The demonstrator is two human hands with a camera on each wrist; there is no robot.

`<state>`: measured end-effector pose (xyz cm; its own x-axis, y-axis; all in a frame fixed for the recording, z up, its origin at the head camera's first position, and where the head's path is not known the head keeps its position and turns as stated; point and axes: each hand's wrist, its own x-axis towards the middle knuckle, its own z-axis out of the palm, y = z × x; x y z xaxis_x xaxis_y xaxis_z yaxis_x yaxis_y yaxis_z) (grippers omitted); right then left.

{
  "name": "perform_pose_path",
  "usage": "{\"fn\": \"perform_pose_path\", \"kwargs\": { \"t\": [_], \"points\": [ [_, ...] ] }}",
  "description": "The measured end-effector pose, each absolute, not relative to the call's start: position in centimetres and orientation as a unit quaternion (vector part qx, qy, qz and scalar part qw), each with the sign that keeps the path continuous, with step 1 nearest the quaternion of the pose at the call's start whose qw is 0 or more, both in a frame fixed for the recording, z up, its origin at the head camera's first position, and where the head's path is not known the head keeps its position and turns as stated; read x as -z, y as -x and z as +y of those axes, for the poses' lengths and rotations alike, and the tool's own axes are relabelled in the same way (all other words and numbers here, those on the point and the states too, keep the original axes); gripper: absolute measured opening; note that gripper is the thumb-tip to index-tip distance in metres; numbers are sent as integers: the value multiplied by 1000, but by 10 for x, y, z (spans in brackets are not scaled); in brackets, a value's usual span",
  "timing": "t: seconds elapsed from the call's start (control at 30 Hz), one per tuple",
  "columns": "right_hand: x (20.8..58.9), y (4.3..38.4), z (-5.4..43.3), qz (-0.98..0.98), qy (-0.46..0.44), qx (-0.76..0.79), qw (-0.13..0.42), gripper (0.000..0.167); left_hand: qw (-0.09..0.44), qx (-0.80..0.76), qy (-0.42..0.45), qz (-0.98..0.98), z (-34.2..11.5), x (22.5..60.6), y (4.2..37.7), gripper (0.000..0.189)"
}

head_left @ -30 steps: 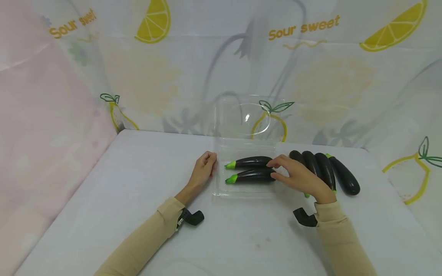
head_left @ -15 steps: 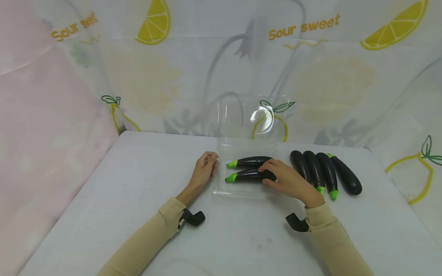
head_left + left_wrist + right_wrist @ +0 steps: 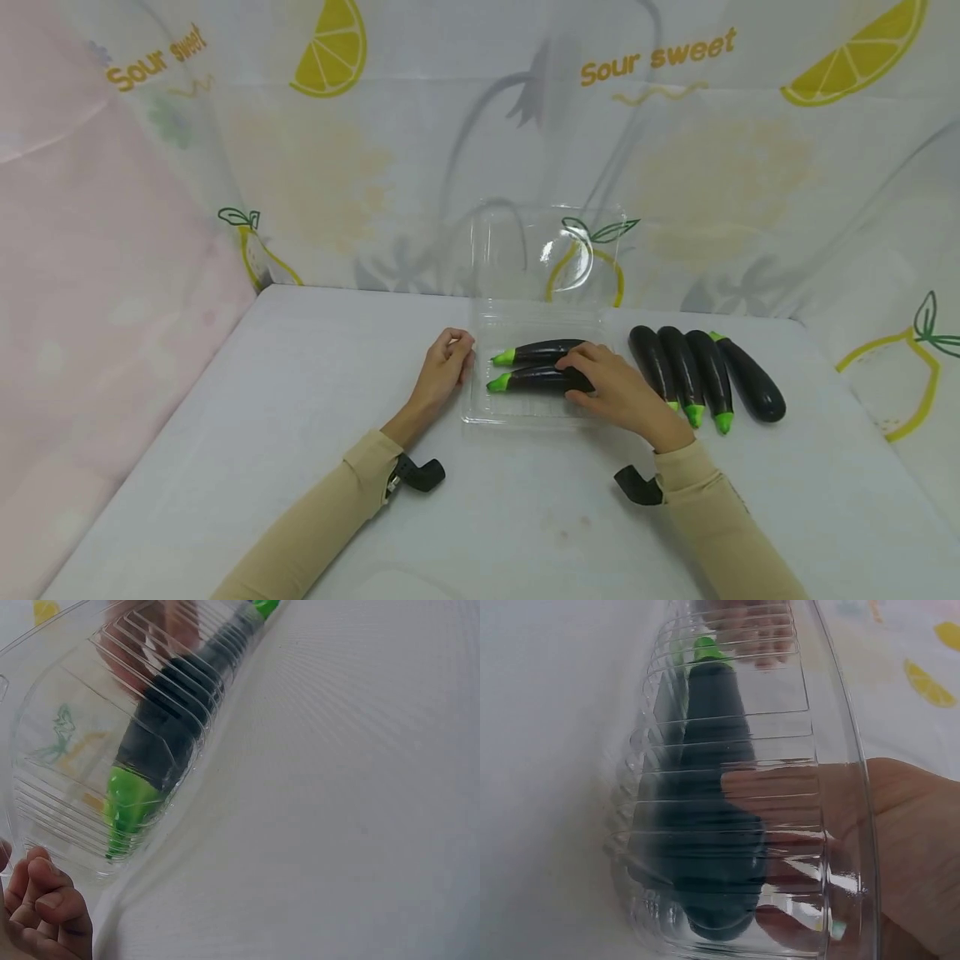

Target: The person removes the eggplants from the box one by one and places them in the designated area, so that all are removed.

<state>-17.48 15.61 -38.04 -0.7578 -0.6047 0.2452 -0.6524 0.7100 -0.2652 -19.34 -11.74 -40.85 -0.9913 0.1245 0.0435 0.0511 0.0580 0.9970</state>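
Note:
In the head view a clear plastic clamshell container (image 3: 525,419) lies with its lid raised at the back. Two dark eggplants with green stems lie in it side by side, stems to the left. My right hand (image 3: 618,392) reaches into the tray and grips the thick end of the near eggplant (image 3: 534,381). Beyond it is the far eggplant (image 3: 542,352), its right end partly covered by my fingers. At the tray's left edge my left hand (image 3: 442,367) pinches the rim with curled fingers. Through the ribbed wall, the right wrist view shows the thumb against the eggplant (image 3: 716,735).
To the right of the container several more eggplants (image 3: 681,362) lie in a row on the white table (image 3: 337,358), the outermost one with its stem pointing away. A printed curtain (image 3: 420,150) hangs just behind the table.
My right hand has moved left, from the eggplants' ends onto the near one, which has shifted slightly left. The left hand has stayed at the container's edge.

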Motion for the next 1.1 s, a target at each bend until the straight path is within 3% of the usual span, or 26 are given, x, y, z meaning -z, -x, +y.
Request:
{"fn": "perform_pose_path", "kwargs": {
  "t": [0.4,0.77,1.1],
  "points": [
    [382,174,153,-933,-308,-178,53,47,33,-683,-52,727,-117,406,193,22],
    [383,173,152,-937,-297,-180,41,44,19,-689,-51,722,-118,434,208,25],
    [383,175,154,-932,-308,-185,43,42,-5,-675,-62,736,-117,436,207,23]
  ]
}}
